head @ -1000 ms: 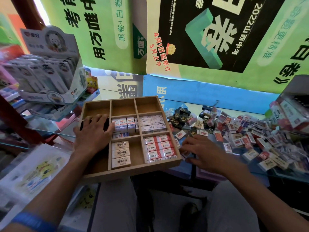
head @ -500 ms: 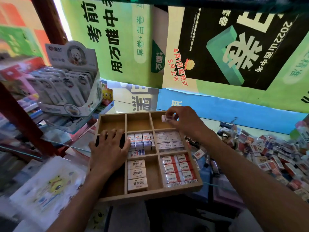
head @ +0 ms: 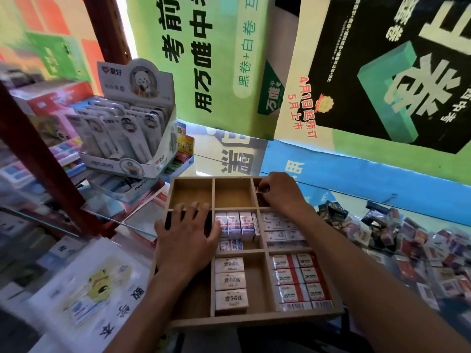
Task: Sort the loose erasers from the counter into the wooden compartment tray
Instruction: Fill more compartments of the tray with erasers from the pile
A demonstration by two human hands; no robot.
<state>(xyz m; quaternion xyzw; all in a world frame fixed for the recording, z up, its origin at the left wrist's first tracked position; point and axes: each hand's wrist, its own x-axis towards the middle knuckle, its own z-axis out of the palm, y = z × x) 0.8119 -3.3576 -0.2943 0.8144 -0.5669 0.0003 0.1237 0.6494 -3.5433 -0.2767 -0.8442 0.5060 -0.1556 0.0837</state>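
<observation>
The wooden compartment tray (head: 212, 193) lies in front of me with nine compartments. Its middle and right compartments in the two nearer rows hold rows of wrapped erasers (head: 295, 281). My left hand (head: 186, 238) rests flat, fingers spread, over the left middle compartment. My right hand (head: 279, 193) is over the far right compartment, its fingers curled round a small eraser (head: 261, 191) held just inside it. A heap of loose erasers (head: 407, 240) lies on the glass counter to the right of the tray.
A white display box of carded items (head: 132, 138) stands on a glass shelf at the left behind a red post (head: 38, 159). Posters hang behind the counter. Printed packets (head: 84, 289) lie at the near left.
My right hand went from the eraser pile up to the far right compartment with an eraser and has now lowered it into that compartment. My left hand stayed on the tray.
</observation>
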